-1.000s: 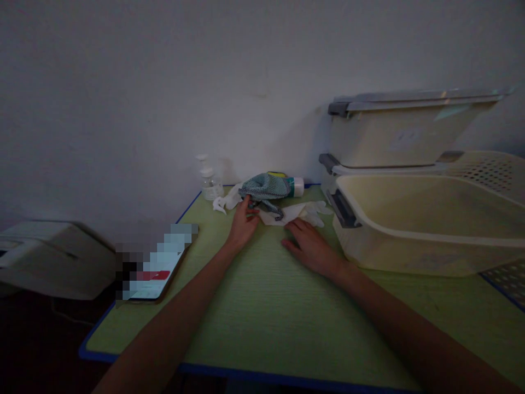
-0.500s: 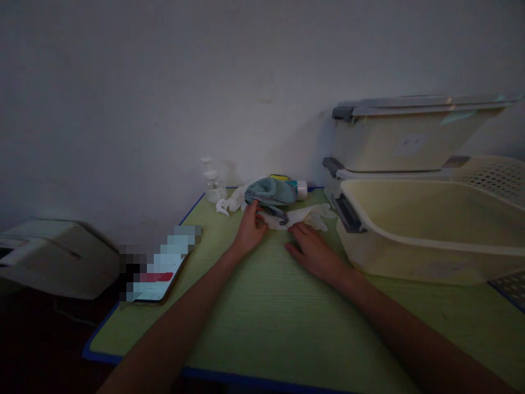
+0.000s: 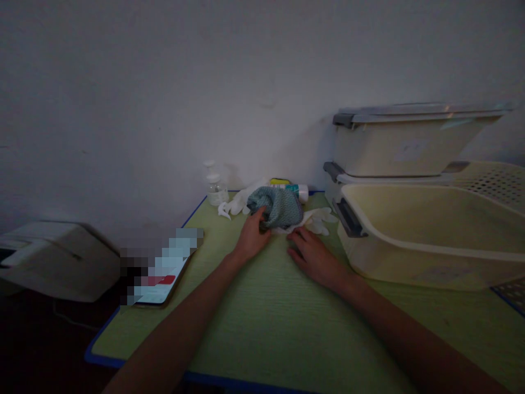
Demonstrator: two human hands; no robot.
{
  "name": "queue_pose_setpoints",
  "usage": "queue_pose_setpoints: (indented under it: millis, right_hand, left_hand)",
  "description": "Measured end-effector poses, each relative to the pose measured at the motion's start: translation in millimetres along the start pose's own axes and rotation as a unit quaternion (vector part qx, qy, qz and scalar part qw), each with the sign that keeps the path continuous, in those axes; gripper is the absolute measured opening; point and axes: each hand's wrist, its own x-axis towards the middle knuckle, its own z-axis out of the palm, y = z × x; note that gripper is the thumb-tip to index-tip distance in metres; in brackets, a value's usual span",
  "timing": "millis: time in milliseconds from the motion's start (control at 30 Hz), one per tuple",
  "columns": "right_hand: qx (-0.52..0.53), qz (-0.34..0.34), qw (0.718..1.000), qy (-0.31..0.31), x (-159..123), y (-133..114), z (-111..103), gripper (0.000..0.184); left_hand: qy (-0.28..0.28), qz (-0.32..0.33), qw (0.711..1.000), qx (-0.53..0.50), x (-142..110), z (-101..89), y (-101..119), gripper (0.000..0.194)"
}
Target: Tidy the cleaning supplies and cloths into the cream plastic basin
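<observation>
A grey-blue woven cloth (image 3: 276, 205) lies bunched at the far side of the table. My left hand (image 3: 253, 236) is closed on its near left edge, with the index finger over the fabric. Under and to the right of the cloth spreads a thin white glove (image 3: 320, 220). My right hand (image 3: 309, 250) rests on the table at the glove's near edge, fingers bent and the thumb apart from them. Behind the cloth are a white-and-teal tube (image 3: 302, 192) and a yellow item (image 3: 280, 181), both partly covered. Another whitish glove (image 3: 241, 201) lies crumpled to the left.
A clear pump bottle (image 3: 216, 191) stands at the back left beside a white nozzle-like piece (image 3: 223, 210). On the left edge lies a phone (image 3: 164, 279). An open cream bin (image 3: 410, 265) and a lidded box (image 3: 394, 145) occupy the right. The wall (image 3: 262, 82) rises behind.
The cloth has shifted down toward me and its hanging corner has folded into a rounder bunch. My left hand stays at its edge; my right hand has barely moved. The view has tilted slightly upward.
</observation>
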Motion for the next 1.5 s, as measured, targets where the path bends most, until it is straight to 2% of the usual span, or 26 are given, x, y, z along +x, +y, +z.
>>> queue_pose_setpoints:
  millis: [167,367,467,567,667,733,767,800,867,933,967,1067,1167,1267,1367,1500]
  right_hand:
    - [0.008,-0.001,1.000,-0.001,-0.4,-0.9,-0.1,0.023]
    - [0.022,-0.004,1.000,0.010,0.1,-0.1,0.5,0.028]
    - [0.031,-0.007,0.999,0.020,0.0,0.8,1.1,0.031]
    - [0.041,0.005,0.998,0.043,0.3,1.0,0.1,0.026]
    - [0.051,0.034,0.994,0.091,1.1,0.0,-3.3,0.021]
    - [0.058,0.050,0.989,0.125,1.4,-1.0,-5.8,0.024]
    - [0.062,0.048,0.986,0.144,1.3,-1.5,-6.5,0.028]
    - [0.068,0.039,0.983,0.164,1.2,-1.8,-6.7,0.032]
    - [0.078,0.009,0.978,0.196,0.8,-1.7,-5.2,0.042]
    - [0.075,-0.014,0.978,0.196,0.5,-0.9,-1.8,0.045]
    - [0.067,-0.019,0.981,0.179,0.5,-0.2,0.3,0.044]
    - [0.026,-0.024,0.994,0.101,0.8,1.8,6.1,0.038]
    - [-0.012,-0.017,0.999,0.050,1.3,2.8,8.6,0.038]
    - [-0.026,-0.007,0.999,0.045,1.3,2.3,7.6,0.039]
    - [-0.020,-0.001,0.999,0.042,1.0,1.5,5.9,0.038]
    - [-0.013,0.007,0.999,0.034,1.1,0.4,4.6,0.038]
  left_hand:
    - [-0.078,0.025,0.996,0.022,-3.2,-3.7,11.0,0.013]
    - [-0.106,0.031,0.993,0.032,-8.4,-3.7,15.6,0.027]
    - [-0.121,0.049,0.991,0.015,-9.1,-4.5,16.0,0.024]
    - [-0.134,0.088,0.987,-0.012,-9.9,-4.8,18.3,0.020]
    - [-0.138,0.135,0.980,-0.048,-12.3,-3.0,22.1,0.014]
    - [-0.135,0.157,0.976,-0.071,-14.3,-0.8,24.0,0.009]
    - [-0.131,0.164,0.975,-0.079,-15.2,0.5,24.3,0.009]
    - [-0.123,0.166,0.974,-0.091,-16.0,1.9,24.1,0.017]
    - [-0.100,0.152,0.972,-0.148,-16.9,4.8,22.0,0.043]
    - [-0.064,0.115,0.966,-0.222,-16.8,7.6,18.6,0.062]
    - [-0.038,0.093,0.964,-0.246,-16.5,8.9,16.7,0.064]
    - [0.043,0.060,0.973,-0.218,-14.2,11.1,12.2,0.057]
    - [0.085,0.059,0.986,-0.134,-7.6,11.6,8.8,0.054]
    - [0.101,0.024,0.993,-0.048,6.8,12.2,2.9,0.057]
    - [0.134,-0.032,0.990,-0.005,25.5,15.4,-6.9,0.057]
    - [0.187,-0.078,0.979,-0.002,42.2,21.8,-19.0,0.027]
